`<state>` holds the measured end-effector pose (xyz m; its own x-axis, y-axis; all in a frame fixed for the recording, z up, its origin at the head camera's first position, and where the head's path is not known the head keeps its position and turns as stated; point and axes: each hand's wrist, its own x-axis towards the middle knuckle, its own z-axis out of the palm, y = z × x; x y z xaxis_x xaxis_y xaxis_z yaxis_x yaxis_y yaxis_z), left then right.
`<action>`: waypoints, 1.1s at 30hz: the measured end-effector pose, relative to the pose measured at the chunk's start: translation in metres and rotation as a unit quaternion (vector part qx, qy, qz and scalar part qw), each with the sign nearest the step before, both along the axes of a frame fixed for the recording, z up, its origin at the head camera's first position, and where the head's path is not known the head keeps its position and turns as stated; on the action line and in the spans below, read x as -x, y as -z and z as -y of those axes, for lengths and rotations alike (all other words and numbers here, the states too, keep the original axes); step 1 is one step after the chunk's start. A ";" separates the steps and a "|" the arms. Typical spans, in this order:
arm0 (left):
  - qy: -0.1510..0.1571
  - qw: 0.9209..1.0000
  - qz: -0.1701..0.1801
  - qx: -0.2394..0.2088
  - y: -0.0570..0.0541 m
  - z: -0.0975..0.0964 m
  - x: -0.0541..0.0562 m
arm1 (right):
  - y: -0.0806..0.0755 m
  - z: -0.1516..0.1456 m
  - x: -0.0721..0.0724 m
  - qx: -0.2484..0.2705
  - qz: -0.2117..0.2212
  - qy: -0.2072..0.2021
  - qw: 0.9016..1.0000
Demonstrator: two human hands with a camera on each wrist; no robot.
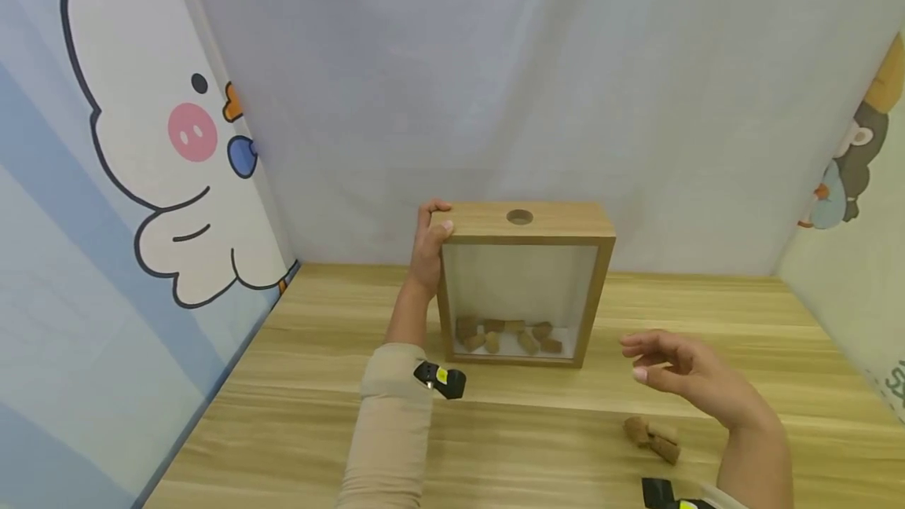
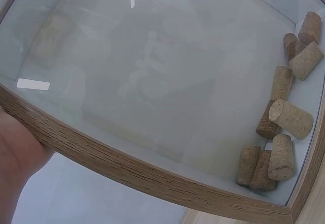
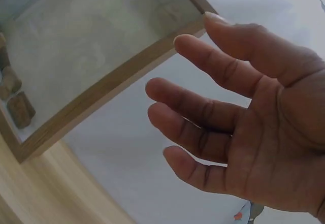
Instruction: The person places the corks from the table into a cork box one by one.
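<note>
A shallow wooden display box (image 1: 597,301) with a clear front stands upright on the table. A round hole (image 1: 519,217) pierces its top. Inside, several corks (image 2: 292,118) lie along the bottom. My left hand (image 1: 428,251) grips the box's upper left corner, thumb over the top edge; in the left wrist view only part of that hand (image 2: 19,158) shows, against the wooden side. To the right of the box, my right hand (image 1: 696,379) is raised above the table with nothing in it. Its fingers (image 3: 198,107) are spread and slightly bent in the right wrist view.
A small group of loose corks (image 1: 652,440) lies on the wood-grain table (image 1: 297,415), below the right hand. Behind the box hangs a plain pale curtain (image 1: 438,85). Walls with cartoon figures (image 1: 184,132) close off the left and right sides.
</note>
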<state>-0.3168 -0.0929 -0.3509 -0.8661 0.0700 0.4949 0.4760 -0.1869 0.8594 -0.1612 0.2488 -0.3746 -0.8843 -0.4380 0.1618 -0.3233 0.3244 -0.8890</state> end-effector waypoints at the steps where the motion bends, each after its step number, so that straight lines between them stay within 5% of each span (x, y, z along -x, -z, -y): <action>1: 0.001 1.000 0.000 -0.003 -0.001 -0.001 0.000 | 0.004 -0.003 -0.001 -0.004 0.008 -0.002 1.000; 11: 0.007 1.000 -0.003 -0.001 -0.002 -0.003 0.000 | 0.044 -0.029 -0.008 -0.025 0.076 -0.025 0.996; 22: 0.009 1.000 0.000 -0.005 -0.001 -0.003 0.000 | 0.079 -0.039 0.002 -0.043 0.123 0.001 0.991; 33: 0.010 1.000 0.003 -0.007 0.000 0.000 0.000 | 0.091 -0.033 0.008 -0.102 0.142 -0.016 0.984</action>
